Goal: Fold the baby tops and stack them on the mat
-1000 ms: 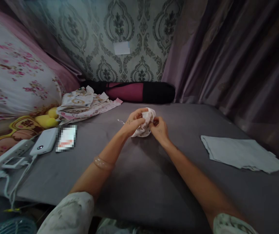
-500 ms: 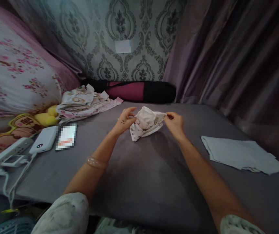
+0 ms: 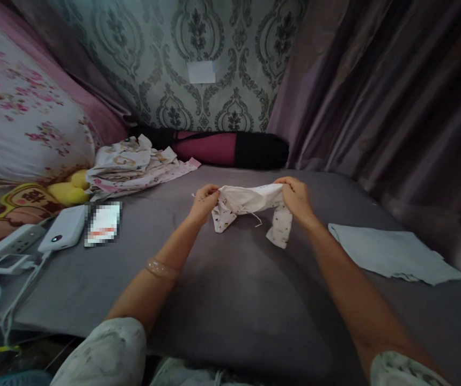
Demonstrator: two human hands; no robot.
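A small white baby garment (image 3: 250, 198) with a dark speckled print is stretched between my hands, above the grey sheet (image 3: 230, 300). My left hand (image 3: 205, 202) pinches its left end, and my right hand (image 3: 295, 198) grips the right end. Two printed parts, perhaps sleeves, hang down at either side, and a thin white tie dangles from the middle. What exact kind of garment it is, I cannot tell. Both hands have their fingers closed on the cloth.
A folded pale blue cloth (image 3: 391, 252) lies to the right. At the left are a pile of printed clothes (image 3: 129, 166), a white power bank (image 3: 64, 228), a blurred-out card (image 3: 103, 224), a power strip (image 3: 8, 249) and a yellow cushion (image 3: 24, 209). A black and maroon roll (image 3: 210, 147) lies along the wall.
The bunched garment has been spread wider between my hands, its right part now hanging down. My right hand has moved slightly right, and my left fingers have closed on the edge.
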